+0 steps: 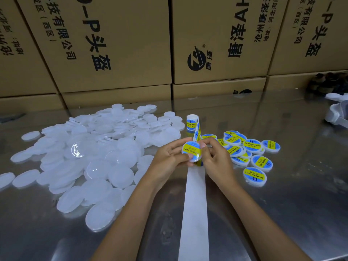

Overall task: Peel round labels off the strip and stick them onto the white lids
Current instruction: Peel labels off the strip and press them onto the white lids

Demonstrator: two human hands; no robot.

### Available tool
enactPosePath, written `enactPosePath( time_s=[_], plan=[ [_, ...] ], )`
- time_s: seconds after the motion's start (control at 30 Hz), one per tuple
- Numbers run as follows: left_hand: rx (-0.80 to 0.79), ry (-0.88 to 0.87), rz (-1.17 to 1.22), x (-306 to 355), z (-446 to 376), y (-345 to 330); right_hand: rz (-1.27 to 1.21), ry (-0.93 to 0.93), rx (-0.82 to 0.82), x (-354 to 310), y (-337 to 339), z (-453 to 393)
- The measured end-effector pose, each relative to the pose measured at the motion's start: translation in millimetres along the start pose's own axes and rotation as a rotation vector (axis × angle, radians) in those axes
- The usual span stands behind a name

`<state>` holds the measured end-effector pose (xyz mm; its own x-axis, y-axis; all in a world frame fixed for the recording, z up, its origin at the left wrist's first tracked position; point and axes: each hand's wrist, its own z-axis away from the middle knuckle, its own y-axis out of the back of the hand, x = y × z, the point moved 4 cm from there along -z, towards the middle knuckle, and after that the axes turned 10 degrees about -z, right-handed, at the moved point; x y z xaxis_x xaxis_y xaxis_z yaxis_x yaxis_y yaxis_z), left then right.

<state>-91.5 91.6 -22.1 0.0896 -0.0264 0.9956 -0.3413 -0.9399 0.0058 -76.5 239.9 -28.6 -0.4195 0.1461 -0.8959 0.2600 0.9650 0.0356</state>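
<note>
Both hands meet over the middle of the steel table. My left hand [169, 157] holds a white lid [192, 152] by its edge, and a blue and yellow round label covers the lid's top. My right hand [214, 155] has its fingers curled at the lid's right edge, with the thumb pressing the label. The label strip [194, 204] runs from under my hands toward me as bare white backing. Its far end curls up into a roll of labels [191, 123] beyond my hands. A big heap of plain white lids [98, 153] lies at left. Several labelled lids [248, 149] lie at right.
Stacked cardboard boxes [122, 44] form a wall along the table's far edge. A white object [337, 112] lies at the far right edge. The steel table [282, 213] shows bare metal at front right.
</note>
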Motion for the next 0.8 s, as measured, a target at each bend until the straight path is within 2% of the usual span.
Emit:
enactPosePath(
  time_s=[0.1,0.2,0.3,0.43,0.6,0.67,0.8],
  plan=[
    [0.149,0.003,-0.069,-2,-2,6,-0.036,-0.001,-0.075,-1,-6,2],
    [0.229,0.011,-0.066,-2,-2,9,-0.081,-0.032,-0.108,-1,-8,0],
    [0.228,0.056,0.05,-1,-1,8,-0.155,-0.089,-0.112,0,-9,-1],
    [0.207,0.119,0.204,-1,-1,5,-0.175,-0.131,0.078,4,6,-7],
    [0.417,0.139,0.093,-3,0,18,0.115,-0.056,0.421,5,48,-16],
    [0.509,0.141,0.03,-6,1,23,0.183,-0.058,0.473,5,58,-17],
    [0.569,0.152,0.012,-11,1,29,0.261,-0.09,0.523,9,66,-18]
  ],
)
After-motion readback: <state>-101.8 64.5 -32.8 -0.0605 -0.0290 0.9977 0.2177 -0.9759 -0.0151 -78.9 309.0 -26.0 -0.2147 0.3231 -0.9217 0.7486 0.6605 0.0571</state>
